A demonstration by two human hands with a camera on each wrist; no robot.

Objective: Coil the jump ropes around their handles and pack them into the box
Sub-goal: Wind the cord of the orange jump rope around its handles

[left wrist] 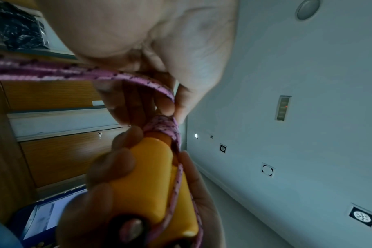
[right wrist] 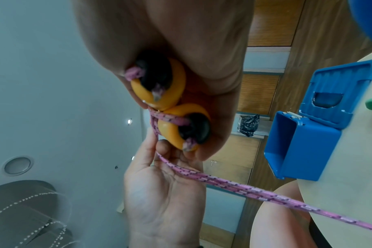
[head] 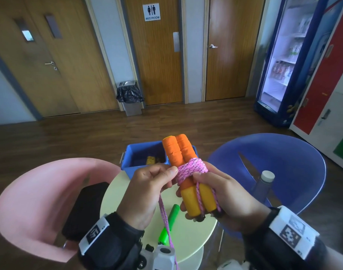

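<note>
Head view shows the right hand (head: 223, 193) wrapped around the paired orange handles (head: 183, 172) upright at centre, while the left hand (head: 147, 190) at 9 o'clock pinches the pink rope (head: 192, 168) coiled round them, the blue box (head: 145, 158) at 12 o'clock behind.

A white sign (head: 151, 12) on the middle door (head: 155, 55) reads "RESTROOM".

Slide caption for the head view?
Left hand winds pink rope around orange handles gripped by right hand.
</note>
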